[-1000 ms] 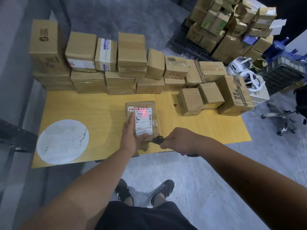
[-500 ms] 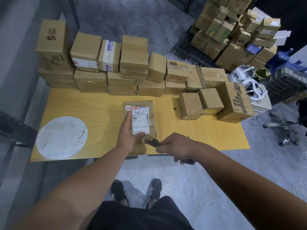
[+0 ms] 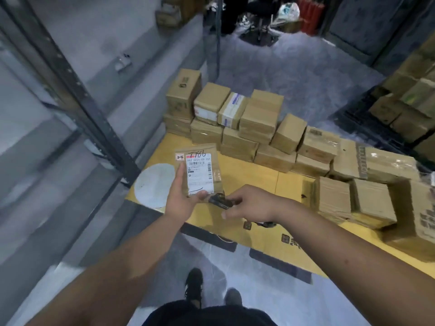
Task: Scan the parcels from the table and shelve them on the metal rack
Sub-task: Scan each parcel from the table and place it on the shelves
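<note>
My left hand point(image 3: 182, 196) holds a small brown parcel point(image 3: 213, 151) upright above the yellow table point(image 3: 256, 177). Its white label, with a barcode and handwriting above it, faces me. My right hand point(image 3: 251, 203) grips a small black scanner point(image 3: 220, 201) just below and to the right of the parcel, almost touching its lower corner. Stacked cardboard boxes point(image 3: 259, 118) line the far side of the table. The metal rack point(image 3: 70, 76) with dark uprights stands on the left.
A white round disc point(image 3: 153, 184) lies on the table's left end. More boxes point(image 3: 367, 203) stand on the table at the right. A heap of cartons point(image 3: 412, 102) sits at the far right. My feet point(image 3: 195, 285) are on the grey floor.
The parcel has been lifted off the table and carried left. The view has swung left toward the rack. The red scan light on the label is gone.
</note>
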`<state>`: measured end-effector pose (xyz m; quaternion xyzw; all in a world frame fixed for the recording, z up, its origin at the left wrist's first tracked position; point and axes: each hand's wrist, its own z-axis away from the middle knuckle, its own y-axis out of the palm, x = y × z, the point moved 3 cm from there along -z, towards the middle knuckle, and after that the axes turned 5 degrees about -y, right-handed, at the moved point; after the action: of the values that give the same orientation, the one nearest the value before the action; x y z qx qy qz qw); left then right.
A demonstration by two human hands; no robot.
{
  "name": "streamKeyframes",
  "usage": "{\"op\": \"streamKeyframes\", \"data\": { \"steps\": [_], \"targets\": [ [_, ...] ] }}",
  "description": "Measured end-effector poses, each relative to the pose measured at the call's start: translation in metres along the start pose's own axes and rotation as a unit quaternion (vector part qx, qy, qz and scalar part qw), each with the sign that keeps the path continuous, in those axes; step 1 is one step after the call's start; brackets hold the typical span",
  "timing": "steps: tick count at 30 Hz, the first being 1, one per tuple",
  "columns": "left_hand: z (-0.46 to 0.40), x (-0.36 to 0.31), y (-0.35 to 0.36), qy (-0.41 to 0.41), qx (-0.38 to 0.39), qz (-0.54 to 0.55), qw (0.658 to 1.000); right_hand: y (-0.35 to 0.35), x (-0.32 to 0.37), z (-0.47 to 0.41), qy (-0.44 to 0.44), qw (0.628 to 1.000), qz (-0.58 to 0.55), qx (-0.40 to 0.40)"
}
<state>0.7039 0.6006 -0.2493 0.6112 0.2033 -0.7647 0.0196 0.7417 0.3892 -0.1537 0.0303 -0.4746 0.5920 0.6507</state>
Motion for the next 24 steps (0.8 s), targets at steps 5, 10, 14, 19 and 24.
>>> {"op": "streamKeyframes", "data": {
  "steps": [5,10,14,19,24],
  "targets": [
    [0.026,-0.037,-0.081,0.019,-0.116,0.077,0.990,-0.006,0.075,-0.034,-0.135,0.974,0.178,0.021],
    [0.052,-0.059,-0.178,0.039,-0.238,0.101,0.965,0.003,0.180,-0.046,-0.270,0.911,0.312,0.016],
    [0.076,-0.089,-0.257,0.089,-0.338,0.084,0.933,0.014,0.263,-0.050,-0.345,0.862,0.372,0.008],
    [0.096,-0.125,-0.353,0.137,-0.405,0.076,0.901,0.027,0.370,-0.046,-0.409,0.811,0.418,-0.020],
    [0.100,-0.164,-0.434,0.184,-0.434,0.023,0.881,0.033,0.460,-0.046,-0.438,0.805,0.400,-0.030]
  ]
}}
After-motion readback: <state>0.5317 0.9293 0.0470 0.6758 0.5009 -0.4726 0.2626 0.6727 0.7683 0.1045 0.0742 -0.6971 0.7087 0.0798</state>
